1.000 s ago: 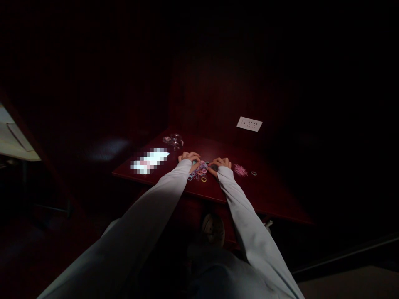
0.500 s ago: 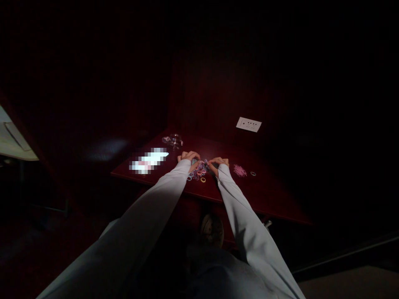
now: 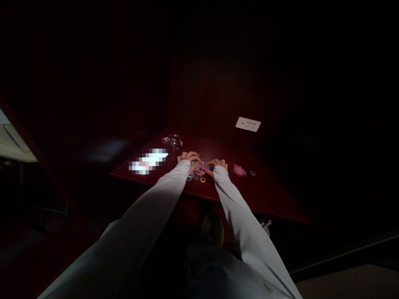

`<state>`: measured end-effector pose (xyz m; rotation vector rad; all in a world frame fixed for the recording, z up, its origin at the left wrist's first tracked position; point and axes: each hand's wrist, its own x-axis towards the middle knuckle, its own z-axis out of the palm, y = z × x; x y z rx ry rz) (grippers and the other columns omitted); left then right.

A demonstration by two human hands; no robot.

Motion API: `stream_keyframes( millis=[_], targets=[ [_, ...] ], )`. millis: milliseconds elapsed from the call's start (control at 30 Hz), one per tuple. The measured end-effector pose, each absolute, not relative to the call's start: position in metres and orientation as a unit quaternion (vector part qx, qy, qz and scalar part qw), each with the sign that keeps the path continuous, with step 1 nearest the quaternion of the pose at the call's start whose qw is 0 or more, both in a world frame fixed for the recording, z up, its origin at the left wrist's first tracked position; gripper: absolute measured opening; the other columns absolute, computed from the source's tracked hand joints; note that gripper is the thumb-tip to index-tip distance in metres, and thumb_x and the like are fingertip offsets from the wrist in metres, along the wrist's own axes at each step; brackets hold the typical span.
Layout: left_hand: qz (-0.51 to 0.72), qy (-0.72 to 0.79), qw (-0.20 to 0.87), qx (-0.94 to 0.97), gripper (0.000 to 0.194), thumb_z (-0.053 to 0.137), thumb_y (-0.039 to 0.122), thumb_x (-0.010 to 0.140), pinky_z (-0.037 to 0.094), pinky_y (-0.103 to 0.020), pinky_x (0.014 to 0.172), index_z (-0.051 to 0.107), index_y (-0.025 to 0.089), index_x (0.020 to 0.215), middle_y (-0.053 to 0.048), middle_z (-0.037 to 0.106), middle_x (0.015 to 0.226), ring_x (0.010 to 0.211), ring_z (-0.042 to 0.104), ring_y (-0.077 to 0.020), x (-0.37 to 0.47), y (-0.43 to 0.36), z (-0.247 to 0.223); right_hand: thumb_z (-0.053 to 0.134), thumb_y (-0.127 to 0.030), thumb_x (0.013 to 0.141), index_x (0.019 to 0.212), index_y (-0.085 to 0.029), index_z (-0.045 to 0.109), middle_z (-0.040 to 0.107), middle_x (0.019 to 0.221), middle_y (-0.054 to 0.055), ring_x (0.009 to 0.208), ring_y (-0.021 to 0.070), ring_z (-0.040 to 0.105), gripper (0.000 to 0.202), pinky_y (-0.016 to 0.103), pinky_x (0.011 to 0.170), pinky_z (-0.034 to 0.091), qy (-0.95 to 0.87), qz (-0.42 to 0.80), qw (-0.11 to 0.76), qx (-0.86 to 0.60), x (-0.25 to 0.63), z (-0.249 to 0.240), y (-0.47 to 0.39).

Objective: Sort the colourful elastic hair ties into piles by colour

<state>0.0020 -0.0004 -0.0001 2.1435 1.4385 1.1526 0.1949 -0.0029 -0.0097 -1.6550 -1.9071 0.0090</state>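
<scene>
A mixed heap of small coloured hair ties (image 3: pixel 196 173), mostly pink, purple and blue, lies on the dark red table (image 3: pixel 264 195). My left hand (image 3: pixel 188 158) rests at the heap's left side, its bent fingers and thumb apart over the ties. At the right side, my right hand (image 3: pixel 217 164) reaches into the heap with fingers bent and tips close together; what lies between them is too small and dark to make out. A yellow hair tie (image 3: pixel 202 180) sits at the heap's front edge. Right of my right hand is a pile of pink hair ties (image 3: pixel 240 170).
A single greyish hair tie (image 3: pixel 252 173) lies beyond the pink pile. A clear container (image 3: pixel 175 141) stands at the back left, behind a bright, blurred-out phone-like screen (image 3: pixel 149 160). A white socket plate (image 3: pixel 248 124) is on the back panel. Surroundings are very dark.
My right hand has moved slightly left and down into the heap. The purple hair tie seen at its fingertips before no longer shows there. My left hand is almost unmoved.
</scene>
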Motion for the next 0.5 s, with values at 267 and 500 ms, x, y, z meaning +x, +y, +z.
stream_keyframes(
  millis=[267, 500],
  targets=[
    [0.411, 0.502, 0.156, 0.745, 0.013, 0.067, 0.023, 0.090, 0.031, -0.046, 0.102, 0.078, 0.030, 0.089, 0.004, 0.072, 0.131, 0.122, 0.050, -0.0249, 0.002, 0.002, -0.004, 0.072, -0.056, 0.088, 0.080, -0.030, 0.081, 0.072, 0.100, 0.005, 0.108, 0.0290, 0.050, 0.029, 0.045, 0.098, 0.037, -0.705, 0.046, 0.353, -0.613, 0.199, -0.020, 0.010],
    [0.408, 0.501, 0.154, 0.748, 0.017, 0.067, 0.023, 0.088, 0.030, -0.046, 0.101, 0.078, 0.033, 0.096, 0.006, 0.072, 0.130, 0.122, 0.050, -0.0245, 0.000, 0.003, -0.005, 0.070, -0.054, 0.087, 0.084, -0.028, 0.081, 0.076, 0.099, 0.005, 0.107, 0.0276, 0.054, 0.028, 0.045, 0.101, 0.040, -0.691, 0.074, 0.391, -0.604, 0.201, -0.022, 0.014]
  ],
)
